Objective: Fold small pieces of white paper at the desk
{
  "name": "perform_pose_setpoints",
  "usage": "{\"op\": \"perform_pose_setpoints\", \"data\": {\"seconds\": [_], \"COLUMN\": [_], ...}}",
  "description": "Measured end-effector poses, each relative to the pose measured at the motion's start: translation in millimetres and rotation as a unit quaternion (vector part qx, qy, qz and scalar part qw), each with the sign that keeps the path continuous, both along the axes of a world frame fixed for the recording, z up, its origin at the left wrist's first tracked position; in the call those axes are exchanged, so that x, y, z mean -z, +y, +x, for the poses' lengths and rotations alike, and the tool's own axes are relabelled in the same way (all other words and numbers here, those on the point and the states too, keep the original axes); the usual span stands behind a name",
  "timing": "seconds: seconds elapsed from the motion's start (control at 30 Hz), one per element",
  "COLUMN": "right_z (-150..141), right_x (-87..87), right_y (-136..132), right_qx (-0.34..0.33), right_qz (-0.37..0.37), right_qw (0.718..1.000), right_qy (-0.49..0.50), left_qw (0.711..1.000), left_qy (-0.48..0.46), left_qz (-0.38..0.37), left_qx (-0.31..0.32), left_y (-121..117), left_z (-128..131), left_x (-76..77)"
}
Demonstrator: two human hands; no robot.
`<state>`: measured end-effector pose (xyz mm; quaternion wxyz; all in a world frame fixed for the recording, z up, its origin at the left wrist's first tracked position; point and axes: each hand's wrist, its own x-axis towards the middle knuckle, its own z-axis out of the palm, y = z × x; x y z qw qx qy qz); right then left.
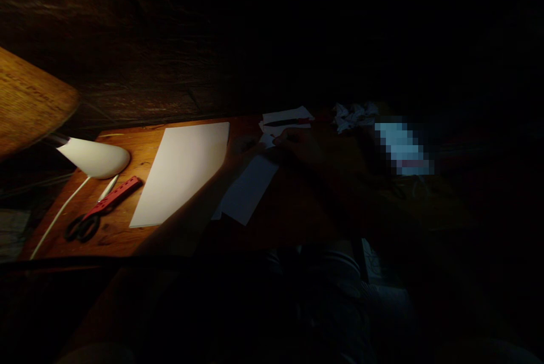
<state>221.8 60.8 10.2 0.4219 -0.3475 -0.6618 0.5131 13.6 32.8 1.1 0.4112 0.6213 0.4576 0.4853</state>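
Note:
In the dim middle of the table, my left hand (243, 146) and my right hand (297, 142) meet over a small folded piece of white paper (267, 140). Fingers of both hands are closed on it from either side; the fine finger detail is lost in shadow. Below them lie white paper strips (250, 191), partly under my left forearm. Just beyond the hands, a slim knife-like tool (287, 122) with a dark blade and reddish handle rests on more paper pieces (284, 115). A stack of white sheets (182, 174) lies left of my left hand.
Scissors (83, 228) with black handles, a red strip (114, 196) and a white pen (108, 188) lie left, near a white lamp part (93, 158) and cord (62, 211). Several folded paper pieces (355, 115) and a blurred bright screen (402, 148) are right.

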Motion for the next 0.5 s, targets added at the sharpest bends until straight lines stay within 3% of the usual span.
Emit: {"op": "perform_pose_setpoints", "data": {"seconds": [0.5], "right_z": [-3.6], "right_x": [0.9], "right_y": [-2.6], "right_qx": [-0.015], "right_qz": [-0.029], "right_qw": [0.999], "right_qy": [0.023], "left_qw": [0.997], "left_qy": [-0.069], "left_qz": [-0.045], "left_qx": [-0.003], "left_y": [-0.3], "left_z": [4.2], "left_x": [-8.3]}}
